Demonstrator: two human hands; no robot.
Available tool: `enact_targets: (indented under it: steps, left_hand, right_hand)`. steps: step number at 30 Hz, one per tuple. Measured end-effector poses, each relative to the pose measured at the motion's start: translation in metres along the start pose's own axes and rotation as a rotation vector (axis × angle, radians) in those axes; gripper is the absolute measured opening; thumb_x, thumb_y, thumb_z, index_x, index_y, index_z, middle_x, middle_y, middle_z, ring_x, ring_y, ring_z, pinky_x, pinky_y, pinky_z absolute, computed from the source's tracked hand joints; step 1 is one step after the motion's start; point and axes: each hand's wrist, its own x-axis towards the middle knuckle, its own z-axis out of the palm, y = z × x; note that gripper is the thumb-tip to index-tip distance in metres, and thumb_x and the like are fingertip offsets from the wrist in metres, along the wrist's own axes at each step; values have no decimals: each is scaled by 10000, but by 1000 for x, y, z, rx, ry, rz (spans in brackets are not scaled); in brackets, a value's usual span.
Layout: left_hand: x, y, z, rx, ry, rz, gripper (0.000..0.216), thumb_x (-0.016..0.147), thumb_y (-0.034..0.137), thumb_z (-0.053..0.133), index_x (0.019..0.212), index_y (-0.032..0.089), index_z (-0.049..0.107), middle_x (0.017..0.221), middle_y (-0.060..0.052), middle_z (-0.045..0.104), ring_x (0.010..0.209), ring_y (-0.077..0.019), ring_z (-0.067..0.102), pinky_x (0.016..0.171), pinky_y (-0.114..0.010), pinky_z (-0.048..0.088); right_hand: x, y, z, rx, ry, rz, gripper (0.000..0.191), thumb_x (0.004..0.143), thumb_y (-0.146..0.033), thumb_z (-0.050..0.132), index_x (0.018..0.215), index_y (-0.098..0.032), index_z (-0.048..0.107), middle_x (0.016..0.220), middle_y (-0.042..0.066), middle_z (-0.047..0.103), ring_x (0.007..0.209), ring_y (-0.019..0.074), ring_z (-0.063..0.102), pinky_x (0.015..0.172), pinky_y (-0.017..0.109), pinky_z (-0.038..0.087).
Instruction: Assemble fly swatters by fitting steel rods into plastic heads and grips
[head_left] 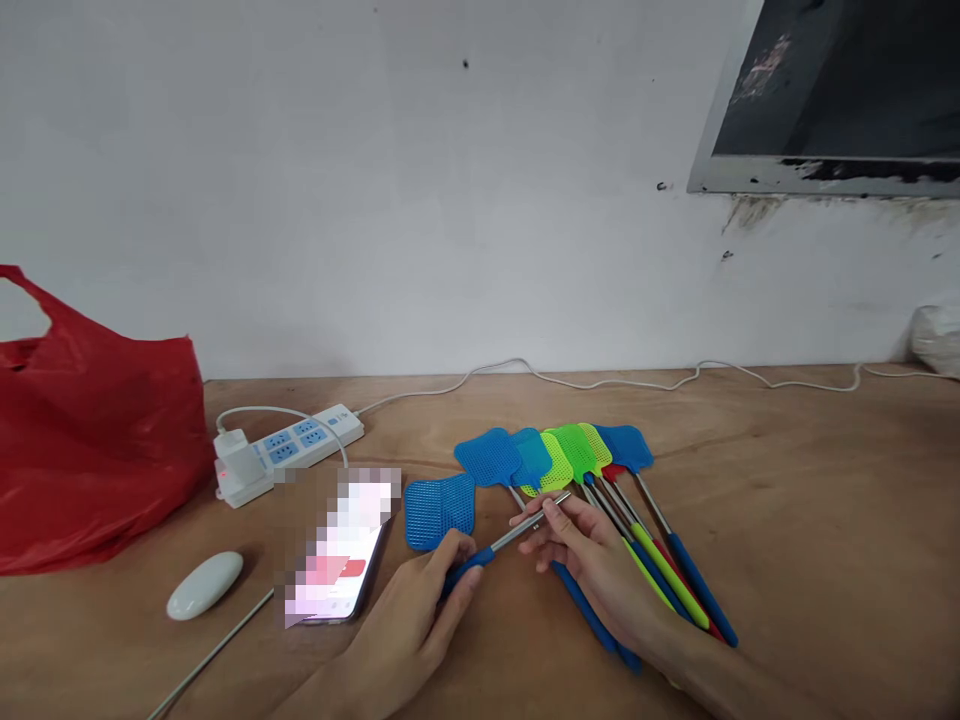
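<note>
My left hand (409,620) is wrapped round the blue grip of a fly swatter handle (517,532), whose thin metal rod slants up to the right. The thumb and fingers of my right hand (581,555) pinch that rod near its bare tip. Just beyond my left hand lies a loose blue mesh swatter head (440,510), apart from the rod. Fanned out behind and to the right of my right hand are several whole fly swatters (577,450) with blue, green, yellow and red parts. My right hand and forearm hide some of their handles.
At left, a lit phone (345,550) lies near a white oval object (205,585) and a cable. Behind them is a white power strip (300,445) with a plugged-in charger (238,458). A red plastic bag (105,440) stands far left. A thin cord (600,384) runs along the wall.
</note>
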Motion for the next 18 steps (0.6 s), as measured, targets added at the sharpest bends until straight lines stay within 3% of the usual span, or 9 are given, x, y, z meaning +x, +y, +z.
enact_targets:
  steps: [5,10,15,18]
  left_hand:
    - [0,-1,2,18,-19,9,153,1048,356,355,996,261,462,890,6,644,784,-201,636,681,-290,422]
    - [1,4,2,66,-30,-4,308,1063,392,257,908,247,481,754,7,604,681,-204,598,619,-297,381]
    - [1,6,1,39,-22,-12,443,1074,403,188,780,237,474,732,-2,607,679,-195,597,648,-305,386]
    - [1,5,0,78,-7,-7,430,1072,396,202,773,237,469,724,-4,606,678,-198,603,636,-303,377]
  right_hand:
    - [-3,-2,4,35,-28,-29,362,788,-540,760,833,-190,681,892,76,748,707,190,699,629,299,516]
    - [-4,0,4,72,-7,-89,313,808,-505,759,814,-202,680,856,55,734,658,166,651,637,306,506]
    - [-1,0,-1,133,67,-150,273,823,-471,760,799,-209,688,854,40,710,657,138,590,629,271,484]
    - [2,-5,-8,191,185,-195,275,793,-463,788,761,-214,677,799,22,688,611,123,544,585,249,471]
